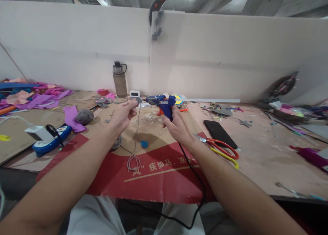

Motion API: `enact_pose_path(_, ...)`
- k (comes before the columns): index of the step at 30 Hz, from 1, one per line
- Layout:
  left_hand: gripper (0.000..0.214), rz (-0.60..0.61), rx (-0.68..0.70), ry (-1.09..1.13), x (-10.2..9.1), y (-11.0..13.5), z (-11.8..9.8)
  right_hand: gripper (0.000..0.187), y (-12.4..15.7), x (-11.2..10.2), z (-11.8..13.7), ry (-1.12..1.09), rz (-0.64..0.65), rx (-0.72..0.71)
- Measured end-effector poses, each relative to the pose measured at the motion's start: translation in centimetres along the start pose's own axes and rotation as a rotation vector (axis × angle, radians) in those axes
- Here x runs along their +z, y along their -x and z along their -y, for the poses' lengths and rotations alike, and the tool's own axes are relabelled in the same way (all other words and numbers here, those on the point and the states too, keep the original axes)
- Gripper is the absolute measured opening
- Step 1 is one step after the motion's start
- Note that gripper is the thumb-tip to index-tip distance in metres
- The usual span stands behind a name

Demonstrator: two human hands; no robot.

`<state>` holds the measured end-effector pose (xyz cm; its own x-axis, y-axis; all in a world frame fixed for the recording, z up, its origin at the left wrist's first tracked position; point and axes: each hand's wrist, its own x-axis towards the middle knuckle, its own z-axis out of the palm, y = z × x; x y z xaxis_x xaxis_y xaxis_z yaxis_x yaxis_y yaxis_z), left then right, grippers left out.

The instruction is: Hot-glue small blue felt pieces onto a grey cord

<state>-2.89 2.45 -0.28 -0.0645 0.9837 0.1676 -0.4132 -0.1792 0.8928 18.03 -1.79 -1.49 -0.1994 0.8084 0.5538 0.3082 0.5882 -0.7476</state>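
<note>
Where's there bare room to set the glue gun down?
The glue gun might best go on bare tabletop between the red-handled scissors and magenta item. Narrower: the red cardboard between its printed line and near edge, left of the black cord. Crowded: the left, with felt scraps, yarn ball and power strip.

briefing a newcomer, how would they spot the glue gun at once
Find the red-printed cardboard, then the right hand above it. That hand grips the glue gun, blue with an orange trigger. Only it has a long whitish stick jutting from its back.
</note>
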Motion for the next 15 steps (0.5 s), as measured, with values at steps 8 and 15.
enact_pose_path(8,0.018,-0.020,-0.007,0.007,0.21,0.11,-0.02,0.029,0.14,-0.06,-0.25,0.074,-0.001,-0.016)
enact_pose_path(15,0.019,0.014,-0.028,0.009,0.38,0.25,0.05,0.025,0.19,0.05,0.06,0.090,-0.003,-0.035)
